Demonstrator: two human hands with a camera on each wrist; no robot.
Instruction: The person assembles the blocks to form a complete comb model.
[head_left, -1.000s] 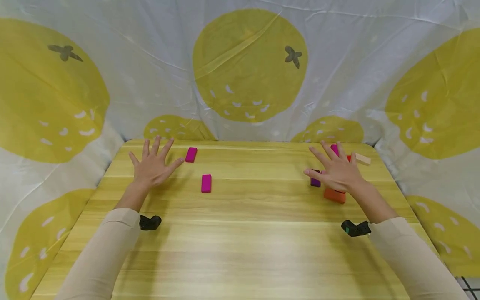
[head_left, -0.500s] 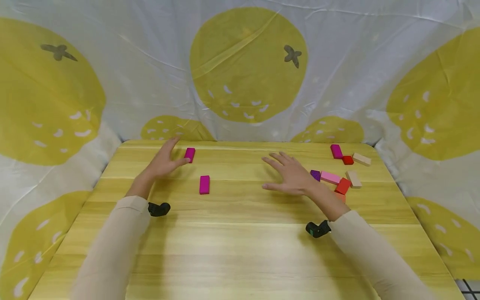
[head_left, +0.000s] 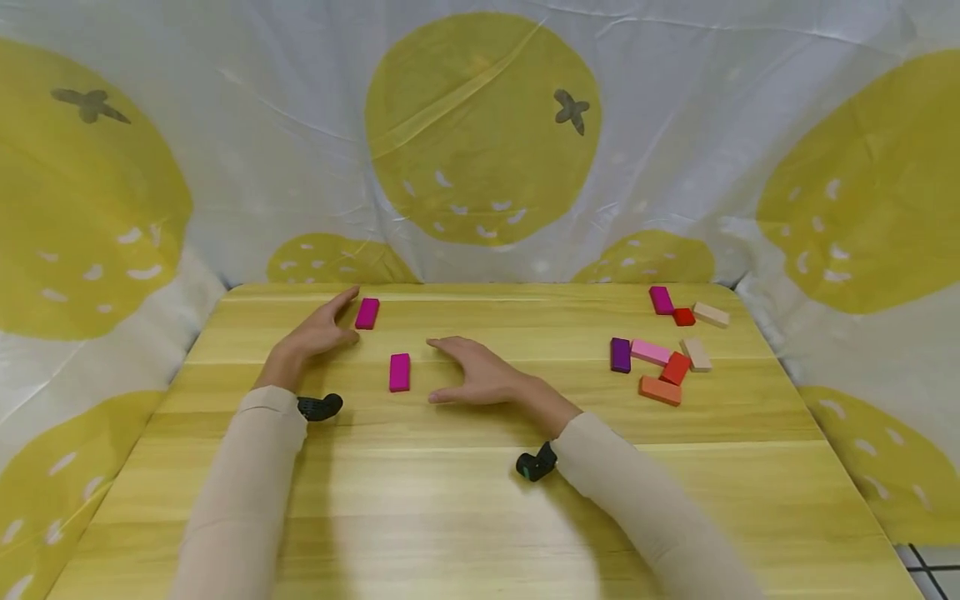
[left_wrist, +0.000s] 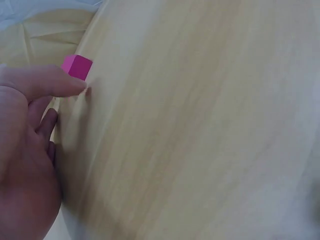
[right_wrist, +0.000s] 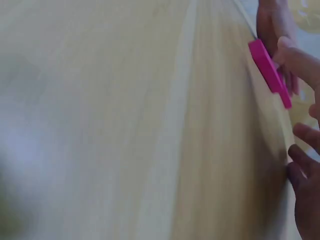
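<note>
Two magenta blocks lie on the left half of the wooden table. Beside the farther magenta block (head_left: 367,313) is my left hand (head_left: 313,335), its thumb and fingers spread apart with nothing between them. In the left wrist view that block (left_wrist: 80,67) shows just past the thumb. My right hand (head_left: 480,375) hovers right of the nearer magenta block (head_left: 400,372), thumb and fingers parted and holding nothing. The right wrist view shows magenta blocks (right_wrist: 267,70) beyond the right hand (right_wrist: 307,165), with the left hand (right_wrist: 275,30) behind them.
On the table's right side lie a purple block (head_left: 620,355), a pink block (head_left: 650,352), an orange block (head_left: 660,391), red blocks (head_left: 676,367), pale wooden blocks (head_left: 710,314) and another magenta block (head_left: 662,300). A patterned cloth (head_left: 480,125) hangs behind the table (head_left: 450,517).
My right hand has swept left from over the right-hand blocks to near the nearer magenta block. My left hand has turned sideways and come down beside the farther one.
</note>
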